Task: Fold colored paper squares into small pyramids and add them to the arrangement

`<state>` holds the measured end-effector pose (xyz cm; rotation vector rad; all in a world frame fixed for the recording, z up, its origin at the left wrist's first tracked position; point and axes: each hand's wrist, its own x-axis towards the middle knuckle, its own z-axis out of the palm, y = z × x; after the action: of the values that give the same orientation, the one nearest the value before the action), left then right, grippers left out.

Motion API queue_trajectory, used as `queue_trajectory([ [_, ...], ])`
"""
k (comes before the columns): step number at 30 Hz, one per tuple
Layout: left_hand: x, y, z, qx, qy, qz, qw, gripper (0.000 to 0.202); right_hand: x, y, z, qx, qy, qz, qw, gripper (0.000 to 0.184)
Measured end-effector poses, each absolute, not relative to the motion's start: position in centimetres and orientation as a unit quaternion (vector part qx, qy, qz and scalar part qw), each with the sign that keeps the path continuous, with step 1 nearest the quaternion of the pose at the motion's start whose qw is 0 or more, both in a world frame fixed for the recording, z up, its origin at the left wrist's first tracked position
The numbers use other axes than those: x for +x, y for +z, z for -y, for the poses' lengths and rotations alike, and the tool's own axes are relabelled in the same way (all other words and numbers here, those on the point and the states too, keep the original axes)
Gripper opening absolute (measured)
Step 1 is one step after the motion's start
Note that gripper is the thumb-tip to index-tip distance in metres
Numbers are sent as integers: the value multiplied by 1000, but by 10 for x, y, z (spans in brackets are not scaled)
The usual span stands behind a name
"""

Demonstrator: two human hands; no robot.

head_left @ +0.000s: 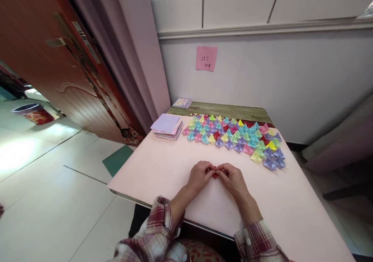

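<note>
Near the front middle of the table, my left hand [201, 175] and my right hand [233, 178] meet with thumbs and fingertips pinched together. Between them is a small piece of folded red paper [215, 174], mostly covered by my fingers. Its exact shape is hidden. Beyond my hands, rows of small folded paper pieces [229, 143] in many colours stand close together on the pale pink tabletop [163, 165]. To their left lies a stack of square paper sheets [166, 124] with a lilac sheet on top.
A packet of paper [182, 103] lies at the table's back left corner. A pink note [206, 58] is stuck on the wall behind. Left of the table are a wooden door [96, 83], a purple curtain [136, 60] and a waste bin [36, 114] on the tiled floor.
</note>
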<state>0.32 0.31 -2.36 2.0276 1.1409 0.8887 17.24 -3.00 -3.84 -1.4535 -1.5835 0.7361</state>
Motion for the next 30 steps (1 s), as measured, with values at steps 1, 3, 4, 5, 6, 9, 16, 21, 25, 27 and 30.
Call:
queue_trajectory([
  [1, 4, -24, -4, 770, 340, -437, 317, 8, 172, -39, 30, -582, 286, 636, 419, 12],
  [3, 3, -25, -5, 764, 347, -443, 314, 9, 172, -38, 30, -582, 274, 642, 417, 12],
  [4, 2, -25, -6, 760, 352, -447, 314, 9, 172, -38, 30, -582, 269, 644, 419, 12],
  [5, 0, -25, -7, 756, 357, -450, 313, 9, 172, -38, 30, -581, 264, 645, 420, 12],
  [6, -1, -26, -8, 753, 360, -453, 314, 9, 172, -37, 30, -582, 261, 644, 422, 13],
  [9, -6, -27, -10, 748, 364, -459, 312, 9, 172, -34, 30, -592, 250, 637, 425, 12],
  [16, -10, -32, -11, 748, 370, -460, 303, 8, 170, -32, 30, -617, 242, 618, 423, 10],
  [21, -11, -32, -9, 759, 382, -443, 286, 15, 168, -35, 30, -609, 256, 616, 430, 9],
  [25, -12, -27, -7, 804, 353, -401, 260, 21, 168, -37, 29, -578, 217, 659, 429, 25],
  [27, -13, -25, -6, 821, 335, -394, 243, 23, 169, -38, 28, -558, 204, 686, 419, 28],
  [30, -15, -25, -5, 834, 317, -393, 221, 24, 171, -40, 28, -550, 194, 703, 407, 28],
])
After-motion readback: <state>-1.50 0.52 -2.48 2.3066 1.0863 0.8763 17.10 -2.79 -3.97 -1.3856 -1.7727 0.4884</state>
